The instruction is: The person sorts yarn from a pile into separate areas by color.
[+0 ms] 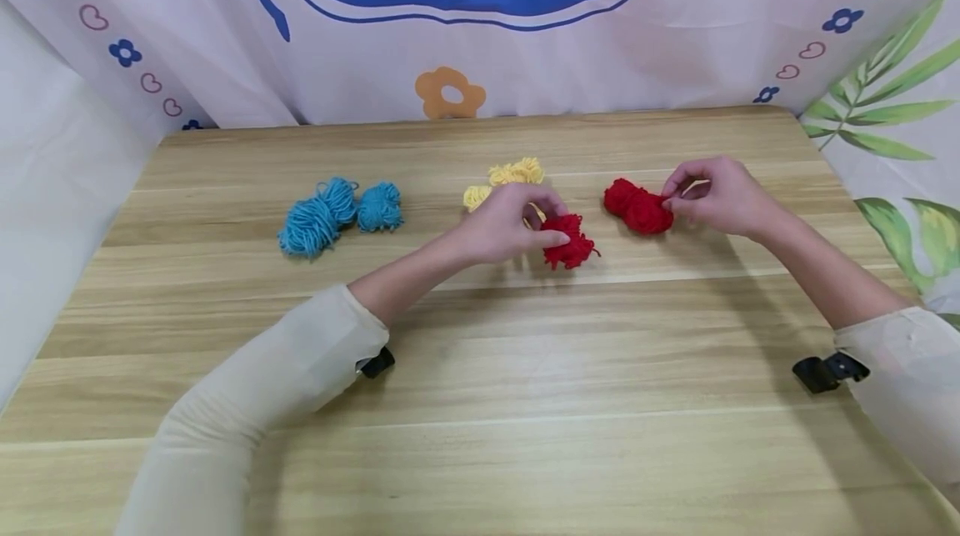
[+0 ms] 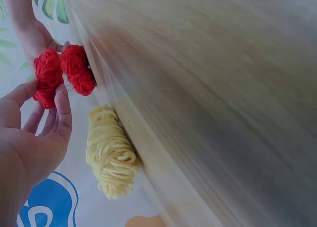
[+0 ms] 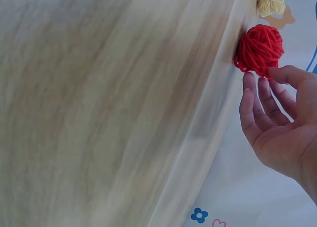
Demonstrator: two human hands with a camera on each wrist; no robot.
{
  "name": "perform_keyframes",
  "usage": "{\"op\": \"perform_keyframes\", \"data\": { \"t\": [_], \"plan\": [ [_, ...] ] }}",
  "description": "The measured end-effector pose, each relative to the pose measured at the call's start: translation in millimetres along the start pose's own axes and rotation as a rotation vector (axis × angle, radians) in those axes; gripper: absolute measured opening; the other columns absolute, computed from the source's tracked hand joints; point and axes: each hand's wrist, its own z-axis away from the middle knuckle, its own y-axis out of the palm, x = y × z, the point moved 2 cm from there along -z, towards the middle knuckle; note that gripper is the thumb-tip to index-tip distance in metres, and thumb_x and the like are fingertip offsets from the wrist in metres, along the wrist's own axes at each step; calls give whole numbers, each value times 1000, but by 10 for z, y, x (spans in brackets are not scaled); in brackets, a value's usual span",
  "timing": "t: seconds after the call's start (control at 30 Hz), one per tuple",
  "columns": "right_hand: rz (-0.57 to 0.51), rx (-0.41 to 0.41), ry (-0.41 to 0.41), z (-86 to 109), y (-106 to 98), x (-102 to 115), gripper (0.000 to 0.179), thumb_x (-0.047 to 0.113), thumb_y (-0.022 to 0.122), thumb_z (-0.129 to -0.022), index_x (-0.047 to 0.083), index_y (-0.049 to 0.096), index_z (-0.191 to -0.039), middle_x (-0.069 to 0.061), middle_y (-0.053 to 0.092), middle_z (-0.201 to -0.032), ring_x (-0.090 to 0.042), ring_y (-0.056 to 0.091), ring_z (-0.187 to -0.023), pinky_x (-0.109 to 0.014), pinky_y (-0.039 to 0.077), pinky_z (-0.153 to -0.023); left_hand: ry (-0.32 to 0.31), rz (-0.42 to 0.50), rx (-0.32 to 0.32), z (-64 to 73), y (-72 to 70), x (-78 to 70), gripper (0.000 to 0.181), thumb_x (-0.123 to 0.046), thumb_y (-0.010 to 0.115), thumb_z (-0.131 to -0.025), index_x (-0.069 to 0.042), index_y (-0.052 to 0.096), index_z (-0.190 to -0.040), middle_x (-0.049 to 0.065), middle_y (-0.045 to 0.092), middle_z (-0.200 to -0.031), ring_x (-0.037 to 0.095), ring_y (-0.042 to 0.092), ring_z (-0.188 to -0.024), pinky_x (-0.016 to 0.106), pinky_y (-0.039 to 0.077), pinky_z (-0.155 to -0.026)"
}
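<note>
My left hand [image 1: 504, 226] grips a small bundle of red yarn [image 1: 573, 246] between thumb and fingers, just above the table. To its right, a second red yarn bundle [image 1: 647, 211], pinched in the middle, lies on the wood. The thumb and fingertips of my right hand [image 1: 722, 196] pinch that bundle's right end, as the right wrist view also shows with the red yarn [image 3: 260, 48]. Behind my left hand sits yellow yarn [image 1: 517, 172], partly hidden in the head view; the left wrist view shows the yellow yarn [image 2: 111, 152] as a long wound bundle.
Two blue yarn bundles, a larger one [image 1: 311, 224] and a smaller one [image 1: 380, 207], lie side by side at the left of the wooden table [image 1: 525, 403]. A white printed cloth [image 1: 360, 69] hangs along the far edge.
</note>
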Motion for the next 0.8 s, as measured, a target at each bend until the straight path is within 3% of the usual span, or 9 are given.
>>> {"op": "perform_keyframes", "data": {
  "t": [0.17, 0.3, 0.8],
  "plan": [
    [7, 13, 5, 8, -2, 20, 12, -7, 67, -92, -9, 69, -104, -16, 66, -99, -8, 68, -77, -30, 58, -58, -16, 26, -2, -66, 46, -18, 25, -7, 81, -90, 0, 71, -112, 10, 69, -104, 22, 65, -87, 26, 56, -80],
    [24, 13, -5, 17, -7, 34, 13, -6, 68, -93, -7, 71, -105, -17, 67, -101, -11, 68, -79, -25, 57, -61, -16, 35, 6, -131, 84, -18, 23, -6, 80, -91, 0, 70, -111, 10, 68, -102, 21, 65, -84, 25, 56, -78],
    [34, -20, -79, 26, -13, 70, 15, -7, 72, -90, -6, 74, -105, -16, 70, -100, -5, 65, -76, -14, 53, -69, -36, 37, 21, -287, 136, -5, 19, -6, 78, -93, 0, 69, -110, 10, 67, -101, 20, 65, -85, 25, 56, -78]
  ]
}}
